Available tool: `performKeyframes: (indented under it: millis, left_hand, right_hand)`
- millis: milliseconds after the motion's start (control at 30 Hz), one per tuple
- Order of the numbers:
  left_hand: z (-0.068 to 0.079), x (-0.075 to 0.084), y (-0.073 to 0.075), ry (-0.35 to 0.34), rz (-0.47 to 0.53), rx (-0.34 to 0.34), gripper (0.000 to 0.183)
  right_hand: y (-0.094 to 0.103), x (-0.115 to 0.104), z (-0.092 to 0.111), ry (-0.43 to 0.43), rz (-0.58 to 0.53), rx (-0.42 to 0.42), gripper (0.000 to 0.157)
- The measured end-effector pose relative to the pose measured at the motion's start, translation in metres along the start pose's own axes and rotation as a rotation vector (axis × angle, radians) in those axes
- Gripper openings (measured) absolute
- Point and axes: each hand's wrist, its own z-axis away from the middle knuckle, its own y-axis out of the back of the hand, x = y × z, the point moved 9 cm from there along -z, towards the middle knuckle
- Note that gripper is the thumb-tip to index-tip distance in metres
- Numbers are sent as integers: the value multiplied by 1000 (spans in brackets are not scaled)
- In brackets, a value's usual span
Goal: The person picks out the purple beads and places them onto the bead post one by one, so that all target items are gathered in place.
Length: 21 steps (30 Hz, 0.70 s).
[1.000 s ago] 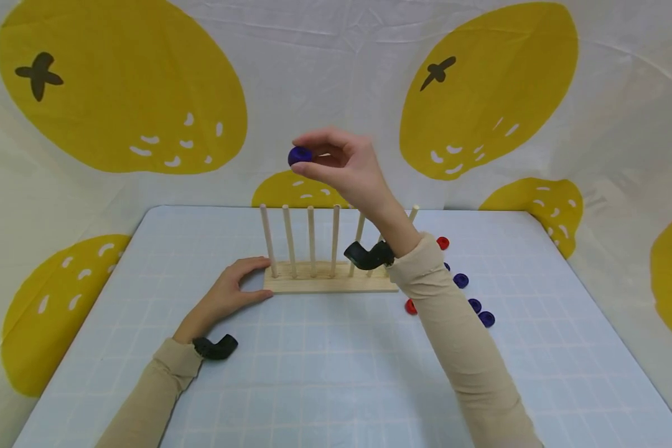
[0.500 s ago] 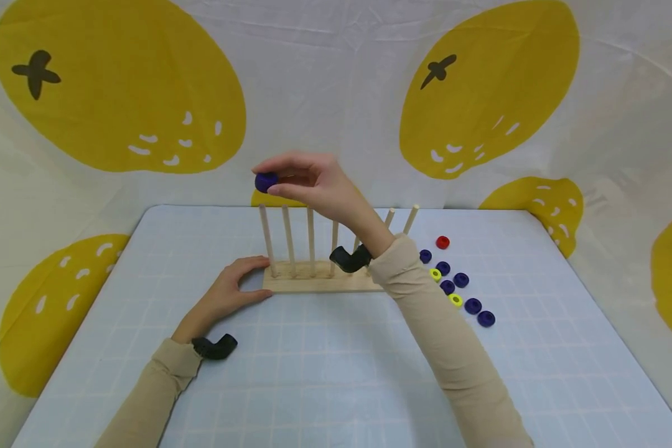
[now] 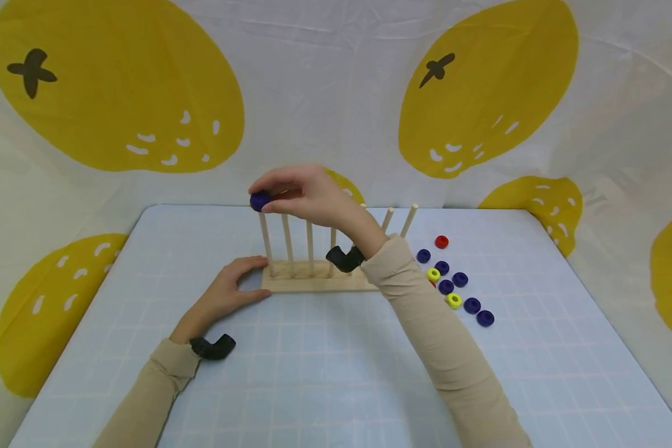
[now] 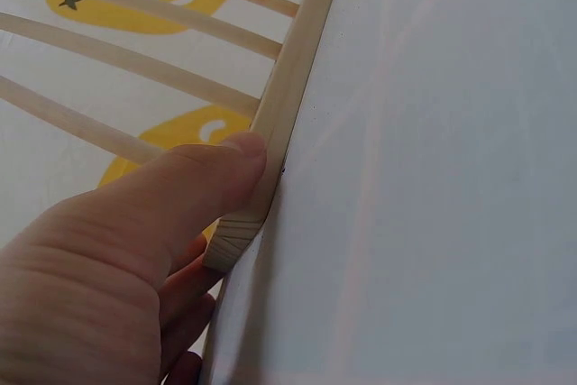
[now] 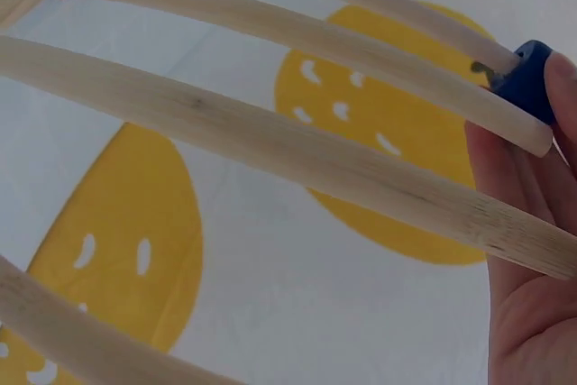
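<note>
Peg rack (image 3: 313, 284): stood upright on the surface (image 3: 313, 379); left end held between thumb and fingers by the left-hand grip (image 3: 222, 295).
Blue ring (image 3: 259, 201): pinched by the right-hand grip (image 3: 312, 196) at the tip of the leftmost peg (image 3: 266, 242); whether threaded cannot be told.
Right of rack: loose blue rings (image 3: 472, 305), yellow rings (image 3: 453, 301), red ring (image 3: 441, 241) scattered; second red ring (image 3: 432, 284) mostly hidden by right sleeve (image 3: 439, 336).

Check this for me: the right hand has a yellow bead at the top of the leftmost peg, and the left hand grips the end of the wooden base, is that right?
Not quite: the bead in the right hand is dark blue, not yellow, as the head and right wrist views show. The rest stands.
</note>
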Motion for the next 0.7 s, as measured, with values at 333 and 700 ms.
performKeyframes:
  millis: [333, 700]
  left_hand:
    - [0, 1, 0, -2, 15, -10, 59]
    - [2, -1, -1, 2, 12, -11, 59]
  right_hand:
    - [-9, 1, -3, -9, 126, -58, 32]
    - [-10, -2, -3, -13, 108, -74, 30]
